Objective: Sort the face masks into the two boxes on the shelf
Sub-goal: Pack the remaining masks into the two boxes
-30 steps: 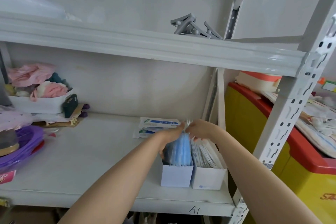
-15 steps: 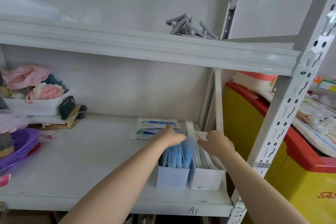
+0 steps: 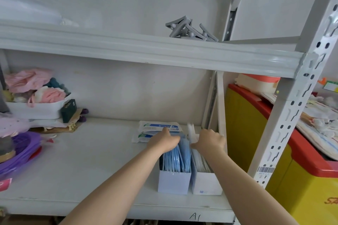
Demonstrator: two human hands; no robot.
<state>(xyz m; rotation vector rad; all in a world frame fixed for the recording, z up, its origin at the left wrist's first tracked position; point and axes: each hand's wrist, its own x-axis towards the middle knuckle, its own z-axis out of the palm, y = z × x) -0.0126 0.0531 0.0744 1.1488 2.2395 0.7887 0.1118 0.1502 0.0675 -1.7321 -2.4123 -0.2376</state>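
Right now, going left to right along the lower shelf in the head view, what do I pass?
Purple basket → white bin of pink cloth → dark green box → box of blue masks → box of white masks.

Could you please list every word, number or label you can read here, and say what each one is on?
"A1": handwritten on the front edge of the shelf.
Barcode sticker on the shelf upright: digits too small.
Mask packets behind the boxes: print blurred.
Right box label: unreadable.
Yellow bin: lettering cut off.

Soft, even daylight fills the picture. Shadows are faint. Straight lines bend near the edges, and everything looks slightly blurry.
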